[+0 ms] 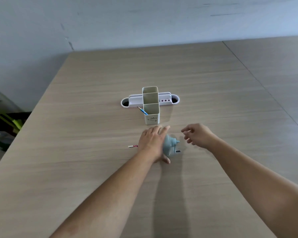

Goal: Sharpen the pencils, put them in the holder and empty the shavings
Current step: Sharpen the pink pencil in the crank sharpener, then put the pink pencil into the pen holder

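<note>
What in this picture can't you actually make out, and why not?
- Pale blue sharpener, head view: blurred, and the left hand covers its left side, so whether that hand grips it is unclear.
- Pencil on the table: only its end shows; the left hand hides the rest.
- Blue pencil: its lower part is hidden inside the pen holder.
- Print on the pen holder: too small to read.
- Right hand: blurred by motion.

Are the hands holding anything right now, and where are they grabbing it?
The left hand grips the blue sharpener by its left side. The right hand is open, holding nothing.
</note>
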{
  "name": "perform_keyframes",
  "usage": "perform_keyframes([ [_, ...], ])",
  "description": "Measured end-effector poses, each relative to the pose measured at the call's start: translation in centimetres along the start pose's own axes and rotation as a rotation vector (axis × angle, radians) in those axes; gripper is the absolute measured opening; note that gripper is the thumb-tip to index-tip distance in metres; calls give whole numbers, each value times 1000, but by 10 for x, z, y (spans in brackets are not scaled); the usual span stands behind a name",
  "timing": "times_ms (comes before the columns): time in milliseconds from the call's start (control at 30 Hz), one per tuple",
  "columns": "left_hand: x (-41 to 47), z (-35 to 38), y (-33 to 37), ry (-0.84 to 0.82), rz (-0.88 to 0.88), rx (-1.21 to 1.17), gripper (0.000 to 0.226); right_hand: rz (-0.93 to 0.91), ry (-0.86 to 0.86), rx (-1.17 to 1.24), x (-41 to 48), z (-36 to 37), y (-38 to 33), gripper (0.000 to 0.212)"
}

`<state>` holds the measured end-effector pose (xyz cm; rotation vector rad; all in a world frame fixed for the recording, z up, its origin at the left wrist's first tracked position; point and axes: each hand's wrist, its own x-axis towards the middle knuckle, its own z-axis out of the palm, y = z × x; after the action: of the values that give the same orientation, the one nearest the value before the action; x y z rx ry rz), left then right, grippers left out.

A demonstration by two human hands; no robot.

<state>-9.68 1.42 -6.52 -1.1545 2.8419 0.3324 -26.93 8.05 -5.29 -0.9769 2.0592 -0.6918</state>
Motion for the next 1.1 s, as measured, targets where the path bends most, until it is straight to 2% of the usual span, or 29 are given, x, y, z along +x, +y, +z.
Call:
perform_keyframes([
  [67, -7, -6, -16, 37, -20, -5, 115, -91, 26, -52, -1, -4, -15, 20],
  [133, -14, -11, -34, 11, -71, 13, 97, -185, 10, -131, -7, 0, -28, 19],
  [167, -18, -13, -43, -6, -95, 28, 86, -247, -7, -204, -11, 5, -32, 24],
  [267, -26, -12, -59, -30, -130, 77, 50, -390, -116, -477, -18, 29, -39, 57],
  [367, -28, -9, -66, -26, -108, 126, 26, -426, -92, -654, -21, 48, -37, 69],
  [567, -29, -10, -81, 38, -36, 293, 22, -446, 28, -714, -23, 58, -35, 68],
  [700, -50, -27, -145, -34, -205, 349, 23, -386, 88, -723, -24, 51, -32, 67],
  [767, -65, -32, -170, -60, -281, 244, 23, -371, 100, -701, -26, 52, -31, 67],
  [867, -73, -29, -163, -79, -287, 22, 22, -336, 102, -716, -29, 55, -33, 68],
  [1000, -72, -25, -139, 21, -243, -382, 16, -302, 106, -712, -34, 56, -45, 68],
  [1067, -72, -28, -129, 57, -206, -600, 13, -306, 145, -528, -39, 63, -58, 63],
  [1100, -70, -30, -122, 56, -196, -686, 13, -293, 150, -337, -40, 68, -66, 57],
])
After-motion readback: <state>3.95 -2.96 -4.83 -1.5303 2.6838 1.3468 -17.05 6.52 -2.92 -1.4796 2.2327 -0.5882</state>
